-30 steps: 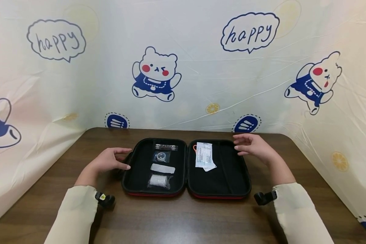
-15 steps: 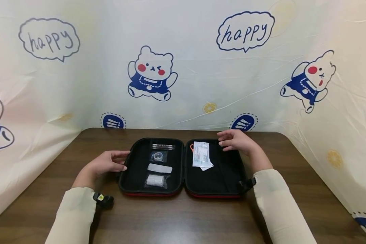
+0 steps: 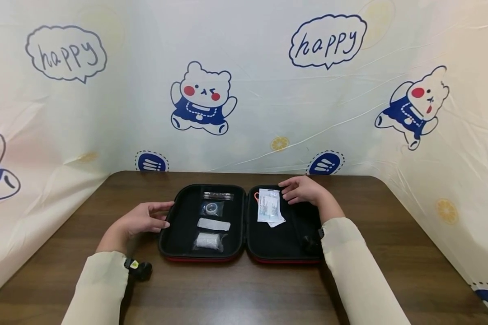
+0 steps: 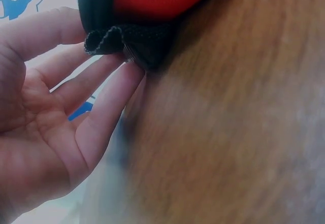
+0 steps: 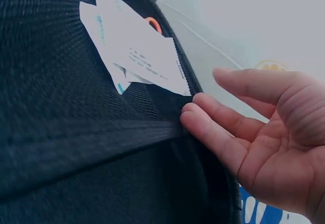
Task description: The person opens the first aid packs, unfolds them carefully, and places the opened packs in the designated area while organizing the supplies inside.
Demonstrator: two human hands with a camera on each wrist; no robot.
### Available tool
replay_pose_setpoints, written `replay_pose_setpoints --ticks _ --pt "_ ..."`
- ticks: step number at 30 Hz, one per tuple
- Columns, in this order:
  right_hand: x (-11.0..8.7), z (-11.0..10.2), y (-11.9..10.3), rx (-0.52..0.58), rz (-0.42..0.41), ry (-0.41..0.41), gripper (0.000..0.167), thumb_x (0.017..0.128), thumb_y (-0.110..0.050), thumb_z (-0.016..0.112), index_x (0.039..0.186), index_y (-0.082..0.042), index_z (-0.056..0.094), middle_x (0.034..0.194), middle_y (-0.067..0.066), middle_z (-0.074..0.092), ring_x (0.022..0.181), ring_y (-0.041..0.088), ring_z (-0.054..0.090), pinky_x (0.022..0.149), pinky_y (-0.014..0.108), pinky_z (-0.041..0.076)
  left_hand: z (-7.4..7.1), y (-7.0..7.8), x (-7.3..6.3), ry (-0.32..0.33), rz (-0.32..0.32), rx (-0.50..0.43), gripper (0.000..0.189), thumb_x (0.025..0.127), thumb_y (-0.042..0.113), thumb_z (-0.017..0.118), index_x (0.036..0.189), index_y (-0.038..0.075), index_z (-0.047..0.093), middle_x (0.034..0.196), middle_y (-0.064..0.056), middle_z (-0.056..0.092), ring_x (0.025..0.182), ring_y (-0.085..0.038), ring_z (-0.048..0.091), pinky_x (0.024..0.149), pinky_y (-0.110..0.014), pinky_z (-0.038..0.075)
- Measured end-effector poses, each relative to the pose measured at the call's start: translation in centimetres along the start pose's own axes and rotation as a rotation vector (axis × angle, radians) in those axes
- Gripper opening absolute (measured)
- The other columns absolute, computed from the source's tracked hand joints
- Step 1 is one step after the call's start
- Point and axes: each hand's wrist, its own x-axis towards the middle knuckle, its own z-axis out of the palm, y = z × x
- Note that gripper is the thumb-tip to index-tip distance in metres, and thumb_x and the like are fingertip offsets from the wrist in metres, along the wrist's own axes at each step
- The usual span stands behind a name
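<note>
A black zip first-aid case (image 3: 227,257) with red outside lies unfolded on the table. My left hand (image 3: 144,217) is at its left edge, thumb and fingertips around a black fabric loop (image 4: 142,36) on the case's side. My right hand (image 3: 302,190) is over the far edge of the right half, fingers loosely bent. Its fingertips are close to a white printed packet (image 3: 269,203); in the right wrist view they are by the case's rim, just short of the packet (image 5: 137,49), holding nothing. Behind the packets shows an orange scissors-like loop (image 5: 153,25).
In the left half lie a bagged white bandage roll (image 3: 208,240), a white strip packet (image 3: 213,224), a bagged tape roll (image 3: 211,208) and a clear slim pack (image 3: 218,196). A black elastic band (image 5: 91,148) crosses the right half. A patterned curtain (image 3: 244,90) hangs behind the wooden table (image 3: 211,293).
My right hand has moved left, from the case's right far corner to beside the white packets. The left hand stays at the left edge; the view has shifted slightly.
</note>
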Motion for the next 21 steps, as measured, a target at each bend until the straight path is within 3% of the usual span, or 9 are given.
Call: replay_pose_setpoints --ticks 7,16,21 --pt "0.5 0.7 -0.2 -0.056 0.058 -0.008 0.051 0.089 0.008 0.063 0.138 0.003 0.051 0.122 0.027 0.058 0.089 0.02 0.063 0.088 0.043 0.054 0.1 0.0 0.0 0.004 -0.003 0.0 0.077 0.085 0.013 0.075 0.15 0.003 0.035 0.15 -0.03 0.032 0.127 -0.045 0.045 0.086 -0.038 0.055" --pt "1.6 0.5 0.5 -0.104 0.045 -0.042 0.057 0.087 0.008 0.066 0.141 -0.001 0.049 0.113 0.023 0.062 0.088 0.022 0.064 0.083 0.038 0.056 0.2 0.1 0.0 0.004 0.001 -0.019 0.076 0.085 0.01 0.074 0.15 0.003 0.035 0.151 -0.03 0.031 0.128 -0.044 0.044 0.084 -0.035 0.056" --pt "2.0 0.7 0.7 -0.133 0.028 -0.053 0.053 0.085 0.008 0.069 0.135 0.005 0.05 0.105 0.02 0.064 0.082 0.018 0.063 0.08 0.036 0.057 0.2 0.1 -0.1 0.004 0.003 -0.02 0.076 0.086 0.01 0.074 0.15 0.003 0.034 0.151 -0.03 0.03 0.13 -0.046 0.042 0.085 -0.036 0.056"
